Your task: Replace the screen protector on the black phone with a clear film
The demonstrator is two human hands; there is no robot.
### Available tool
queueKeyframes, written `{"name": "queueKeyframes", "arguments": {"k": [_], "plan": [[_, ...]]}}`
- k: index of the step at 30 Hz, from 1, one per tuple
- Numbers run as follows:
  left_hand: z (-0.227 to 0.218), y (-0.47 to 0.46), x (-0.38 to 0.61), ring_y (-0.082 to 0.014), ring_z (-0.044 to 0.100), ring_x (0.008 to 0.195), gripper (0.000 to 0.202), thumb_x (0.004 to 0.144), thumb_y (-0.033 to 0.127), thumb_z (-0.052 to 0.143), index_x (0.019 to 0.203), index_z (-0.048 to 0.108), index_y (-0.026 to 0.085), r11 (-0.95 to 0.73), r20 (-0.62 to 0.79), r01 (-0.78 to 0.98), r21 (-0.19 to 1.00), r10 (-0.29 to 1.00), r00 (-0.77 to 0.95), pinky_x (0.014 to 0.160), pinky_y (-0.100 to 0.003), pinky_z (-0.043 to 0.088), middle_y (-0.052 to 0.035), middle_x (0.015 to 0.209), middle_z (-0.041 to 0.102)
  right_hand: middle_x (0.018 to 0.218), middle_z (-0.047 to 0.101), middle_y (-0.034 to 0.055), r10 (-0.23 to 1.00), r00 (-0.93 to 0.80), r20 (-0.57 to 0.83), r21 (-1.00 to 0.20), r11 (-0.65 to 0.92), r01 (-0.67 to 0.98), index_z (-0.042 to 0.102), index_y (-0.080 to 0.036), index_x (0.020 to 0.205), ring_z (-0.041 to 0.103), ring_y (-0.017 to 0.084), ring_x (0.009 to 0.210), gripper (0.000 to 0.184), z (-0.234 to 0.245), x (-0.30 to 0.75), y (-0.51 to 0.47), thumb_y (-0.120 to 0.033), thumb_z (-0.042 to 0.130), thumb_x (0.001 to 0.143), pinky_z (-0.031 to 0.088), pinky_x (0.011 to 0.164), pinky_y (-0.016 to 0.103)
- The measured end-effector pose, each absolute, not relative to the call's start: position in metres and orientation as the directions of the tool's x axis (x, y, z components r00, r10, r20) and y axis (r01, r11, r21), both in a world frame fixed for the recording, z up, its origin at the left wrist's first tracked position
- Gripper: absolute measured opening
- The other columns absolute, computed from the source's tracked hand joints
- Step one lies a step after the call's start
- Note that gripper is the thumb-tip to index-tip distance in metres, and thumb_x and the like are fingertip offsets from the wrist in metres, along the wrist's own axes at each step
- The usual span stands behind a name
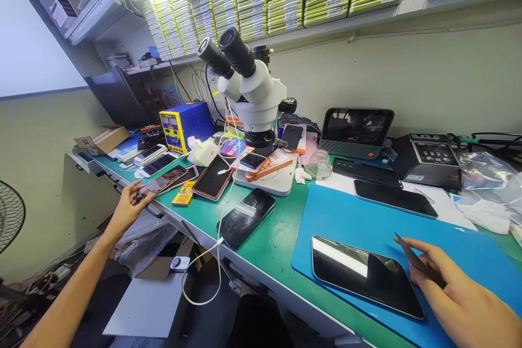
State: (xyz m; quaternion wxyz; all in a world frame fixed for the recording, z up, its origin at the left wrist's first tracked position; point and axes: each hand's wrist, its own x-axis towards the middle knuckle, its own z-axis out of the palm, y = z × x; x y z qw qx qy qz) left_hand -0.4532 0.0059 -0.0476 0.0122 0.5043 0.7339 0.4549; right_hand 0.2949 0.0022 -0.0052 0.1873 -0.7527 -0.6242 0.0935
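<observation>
At the left end of the bench, my left hand (129, 205) has thumb and fingers about the near end of a smartphone (169, 178) with a glossy, reflective screen. My right hand (463, 289) is closed around a dark, flat, pointed tool (420, 261), its tip directed up and left. The exact kind of tool does not show. Just left of this hand, a large black-screened tablet or phone (362, 274) lies face up on the blue mat (326, 212). A second dark phone (395, 198) rests along the mat's far edge.
A stereo microscope (256, 92) stands mid-bench with phones on its base. A white cable (220, 272) hangs over the front edge beside a dark tablet (247, 217). A glass jar (319, 164), blue power supply (190, 125) and black station (432, 160) stand behind.
</observation>
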Motion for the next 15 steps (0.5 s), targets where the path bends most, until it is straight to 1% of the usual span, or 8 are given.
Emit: {"name": "queueKeyframes", "arguments": {"k": [2,5,7,9,11,12,15], "plan": [[-0.046,0.01,-0.454,-0.0329,0.065,0.135,0.052,0.103,0.042,0.074,0.148,0.061,0.021,0.106,0.455,0.776,0.622,0.757,-0.469,0.112,-0.06,0.056,-0.0135,0.151,0.063,0.124,0.083,0.0108,0.972,0.233,0.018,-0.453,-0.2,0.869,0.07,-0.032,0.135,0.081,0.043,0.103,0.069,0.002,0.291,0.002,-0.068,0.028,0.095,0.063,0.079,0.05],[-0.04,0.011,-0.448,-0.035,0.056,0.146,0.041,0.102,0.042,0.074,0.136,0.069,0.02,0.116,0.491,0.851,0.512,0.773,-0.401,0.124,-0.066,0.043,-0.0125,0.154,0.062,0.125,0.082,0.0117,0.968,0.251,-0.024,-0.49,-0.23,0.841,0.07,-0.031,0.135,0.079,0.045,0.107,0.07,0.013,0.284,0.001,-0.067,0.03,0.09,0.062,0.084,0.053],[-0.034,0.007,-0.442,-0.0353,0.05,0.152,0.035,0.102,0.043,0.072,0.13,0.072,0.021,0.095,0.512,0.889,0.448,0.788,-0.342,0.128,-0.067,0.035,-0.0119,0.158,0.059,0.127,0.081,0.0119,0.964,0.258,-0.059,-0.495,-0.252,0.831,0.069,-0.03,0.136,0.078,0.045,0.111,0.072,0.016,0.282,0.0,-0.067,0.029,0.088,0.061,0.087,0.054],[-0.027,0.001,-0.436,-0.0348,0.047,0.155,0.033,0.103,0.045,0.071,0.127,0.074,0.022,0.064,0.522,0.914,0.401,0.804,-0.285,0.13,-0.066,0.033,-0.0112,0.162,0.057,0.131,0.08,0.0118,0.962,0.26,-0.085,-0.488,-0.268,0.83,0.067,-0.03,0.139,0.077,0.044,0.115,0.074,0.016,0.282,0.0,-0.068,0.027,0.09,0.06,0.089,0.053],[-0.023,-0.004,-0.433,-0.0345,0.046,0.155,0.036,0.103,0.048,0.07,0.129,0.074,0.023,0.048,0.525,0.926,0.375,0.812,-0.255,0.13,-0.065,0.034,-0.0108,0.165,0.055,0.135,0.078,0.0114,0.963,0.255,-0.09,-0.484,-0.266,0.833,0.064,-0.031,0.142,0.077,0.044,0.116,0.074,0.014,0.284,-0.001,-0.07,0.025,0.092,0.059,0.09,0.052],[-0.021,-0.004,-0.433,-0.0348,0.047,0.155,0.04,0.103,0.049,0.07,0.133,0.072,0.023,0.054,0.523,0.927,0.372,0.813,-0.257,0.13,-0.065,0.035,-0.0112,0.165,0.054,0.136,0.078,0.0115,0.963,0.253,-0.091,-0.484,-0.265,0.834,0.063,-0.032,0.143,0.076,0.044,0.117,0.075,0.013,0.284,-0.001,-0.071,0.025,0.092,0.059,0.09,0.052],[-0.021,0.0,-0.439,-0.0364,0.051,0.152,0.054,0.102,0.05,0.071,0.149,0.062,0.023,0.129,0.494,0.911,0.392,0.806,-0.327,0.127,-0.066,0.039,-0.0135,0.163,0.056,0.138,0.076,0.0128,0.96,0.256,-0.115,-0.479,-0.28,0.832,0.061,-0.029,0.145,0.075,0.044,0.119,0.079,0.014,0.284,0.0,-0.072,0.024,0.091,0.058,0.091,0.053]]}}
